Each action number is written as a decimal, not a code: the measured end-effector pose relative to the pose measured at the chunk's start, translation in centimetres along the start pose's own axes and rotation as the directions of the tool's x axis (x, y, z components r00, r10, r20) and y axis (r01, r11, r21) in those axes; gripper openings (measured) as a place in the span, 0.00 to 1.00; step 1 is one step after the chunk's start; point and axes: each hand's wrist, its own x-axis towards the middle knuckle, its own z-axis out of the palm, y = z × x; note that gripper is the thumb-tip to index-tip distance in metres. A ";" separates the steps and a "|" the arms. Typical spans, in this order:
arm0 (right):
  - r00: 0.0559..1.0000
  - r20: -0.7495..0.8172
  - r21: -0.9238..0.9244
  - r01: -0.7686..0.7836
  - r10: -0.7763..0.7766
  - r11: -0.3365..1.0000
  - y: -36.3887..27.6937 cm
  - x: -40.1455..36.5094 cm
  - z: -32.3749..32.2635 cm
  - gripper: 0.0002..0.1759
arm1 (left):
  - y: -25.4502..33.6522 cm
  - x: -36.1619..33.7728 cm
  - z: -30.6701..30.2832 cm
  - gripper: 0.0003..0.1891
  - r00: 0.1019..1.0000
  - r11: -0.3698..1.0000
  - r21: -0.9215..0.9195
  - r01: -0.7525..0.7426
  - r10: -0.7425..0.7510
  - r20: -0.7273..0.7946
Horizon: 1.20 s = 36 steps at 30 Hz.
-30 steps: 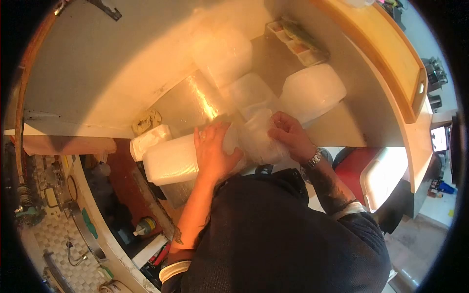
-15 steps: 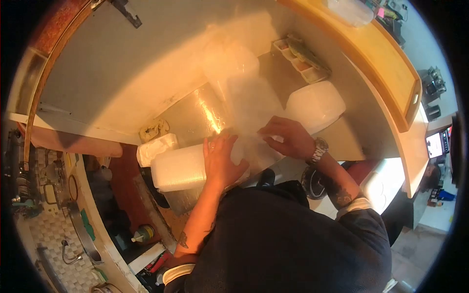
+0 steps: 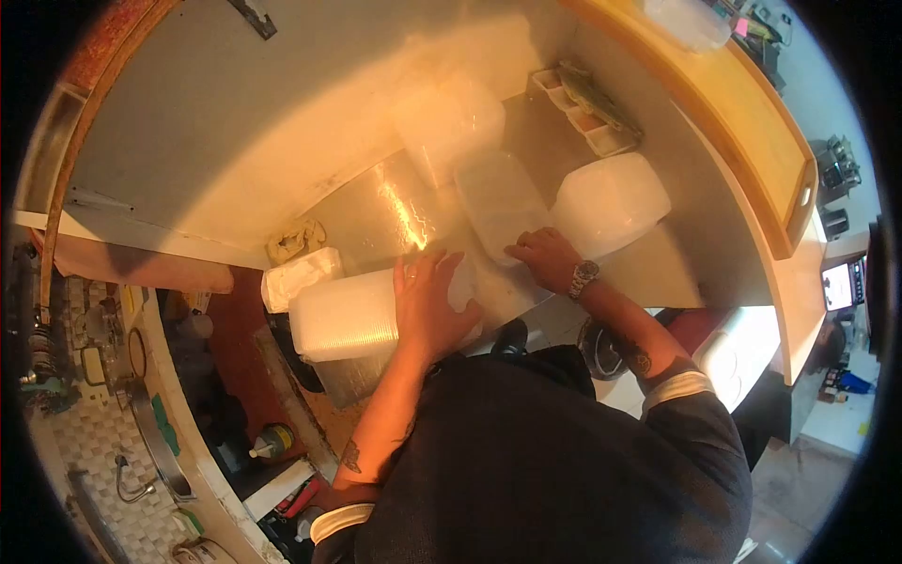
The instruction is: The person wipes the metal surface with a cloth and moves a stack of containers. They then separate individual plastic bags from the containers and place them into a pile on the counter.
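Left hand's spread open on the stack, right hand's curled at the tub's near edge, can't tell if gripping; bare table between.

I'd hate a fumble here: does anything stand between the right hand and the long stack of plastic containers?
Partly: the left hand lies across the container stack, near its closer end; nothing else visible stands between stack and right hand.

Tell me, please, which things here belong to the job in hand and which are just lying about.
In use, it seems:
stack of plastic tubs, under the left hand
single plastic tub, at the right hand

Probably just lying about:
sectioned tray near the wall
crumpled cloth
white packet by the stack
bottle
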 end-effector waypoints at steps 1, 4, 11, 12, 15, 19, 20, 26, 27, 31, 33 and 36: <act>1.000 0.005 -0.029 0.029 -0.029 0.999 0.0 0.1 -0.1 0.20 | 0.0 0.0 -0.1 0.36 1.000 1.000 0.006 -0.002 0.002 0.003; 0.998 -0.060 -0.037 0.032 -0.034 0.999 0.7 0.1 -0.2 0.22 | 0.0 0.1 -0.1 0.36 1.000 1.000 0.010 -0.004 0.004 0.003; 0.992 0.083 -0.114 -0.085 0.094 0.990 -0.2 0.1 -1.5 0.20 | -0.2 0.1 -0.1 0.35 1.000 1.000 0.002 -0.005 0.005 -0.001; 0.994 0.060 -0.106 -0.087 0.094 0.990 -0.6 0.4 -1.5 0.20 | -0.2 0.1 0.0 0.35 1.000 1.000 0.003 -0.010 0.010 -0.006; 0.999 0.040 -0.045 -0.006 0.008 0.999 -0.6 0.8 -0.2 0.19 | 0.0 0.3 -0.1 0.35 1.000 1.000 -0.012 -0.004 0.004 0.004; 0.990 0.138 -0.109 0.058 -0.043 0.992 0.1 1.4 0.3 0.21 | -0.1 0.3 -0.4 0.38 0.999 1.000 -0.014 -0.002 0.003 0.043; 0.989 0.135 -0.116 0.072 -0.056 0.991 0.3 1.4 0.4 0.22 | 0.1 0.3 -0.5 0.38 0.999 1.000 -0.016 0.001 0.000 0.048; 0.984 0.172 0.024 -0.053 0.048 0.998 0.9 0.8 2.5 0.28 | -0.3 0.1 -0.2 0.35 1.000 0.999 -0.021 -0.026 0.026 -0.004; 0.994 0.088 0.074 -0.066 0.059 0.995 0.4 0.8 2.3 0.28 | -0.3 0.1 -0.2 0.35 1.000 0.999 -0.023 -0.025 0.025 -0.005; 0.949 -0.262 0.387 -0.064 0.176 0.920 -3.8 0.7 -0.7 0.22 | -0.7 0.1 -0.2 0.36 0.999 0.998 -0.049 -0.030 0.031 0.016; 0.940 0.028 0.778 -0.234 0.340 0.584 -6.0 -0.1 -1.0 0.17 | -0.6 0.1 -0.8 0.38 0.997 0.998 -0.060 -0.032 0.036 0.064; 0.926 0.258 0.961 -0.276 0.276 0.028 -9.7 -0.3 -1.3 0.15 | -0.9 -0.4 -1.6 0.41 0.997 1.000 -0.021 -0.010 0.012 0.077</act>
